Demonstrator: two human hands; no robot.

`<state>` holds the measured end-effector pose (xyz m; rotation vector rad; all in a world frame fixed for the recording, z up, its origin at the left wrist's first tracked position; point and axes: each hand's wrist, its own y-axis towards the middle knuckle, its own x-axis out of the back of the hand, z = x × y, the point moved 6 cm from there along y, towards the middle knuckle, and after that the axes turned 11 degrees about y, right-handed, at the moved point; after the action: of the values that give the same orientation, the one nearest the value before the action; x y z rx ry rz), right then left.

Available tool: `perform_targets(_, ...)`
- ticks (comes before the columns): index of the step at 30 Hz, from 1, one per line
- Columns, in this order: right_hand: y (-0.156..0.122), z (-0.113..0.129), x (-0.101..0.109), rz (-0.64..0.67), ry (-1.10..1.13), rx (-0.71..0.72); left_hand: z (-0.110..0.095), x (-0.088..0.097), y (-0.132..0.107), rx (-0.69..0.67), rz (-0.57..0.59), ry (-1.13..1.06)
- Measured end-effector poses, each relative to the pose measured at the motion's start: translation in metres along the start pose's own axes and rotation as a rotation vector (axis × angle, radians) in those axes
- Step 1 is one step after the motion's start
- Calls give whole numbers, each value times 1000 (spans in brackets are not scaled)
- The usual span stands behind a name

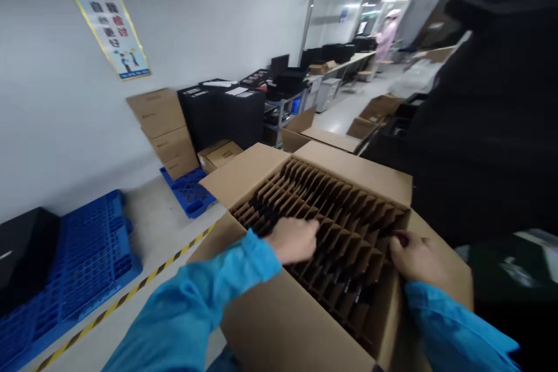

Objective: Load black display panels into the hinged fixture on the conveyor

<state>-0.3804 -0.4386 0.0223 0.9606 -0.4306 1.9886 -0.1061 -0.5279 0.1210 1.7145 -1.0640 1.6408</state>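
A large open cardboard box (257, 325) stands in front of me, its flaps folded outward. Inside it, a grid of cardboard dividers (331, 186) forms narrow slots, and dark thin pieces (264, 207) show in several of them. My left hand (294, 240), in a blue sleeve, is over the near left part of the grid with its fingers curled. Motion blurs it, and whatever its fingertips hold is hidden. My right hand (416, 258) lies across the box's right wall, fingers bent inward over the edge beside the dividers.
Blue pallets (93, 244) and stacked cartons (163, 133) lie to the left, past a yellow-black floor stripe (143, 283). Black crates (222, 110) stand by the wall. Another open carton (322, 133) is behind the box. A large black mass (492, 116) rises at right. A person (386, 38) stands far off.
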Motion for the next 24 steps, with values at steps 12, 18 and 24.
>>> perform_targets(12, -274, -65, 69, -102, 368, -257, -100, -121, -107, -1069, -379, -480)
perform_targets(18, -479, -98, 69, -460, 425, -787, -143, -147, -118, -1295, -187, -465)
perform_targets(24, -649, -114, 14, -739, 614, -1126, -213, -182, -138, -1487, -50, -378)
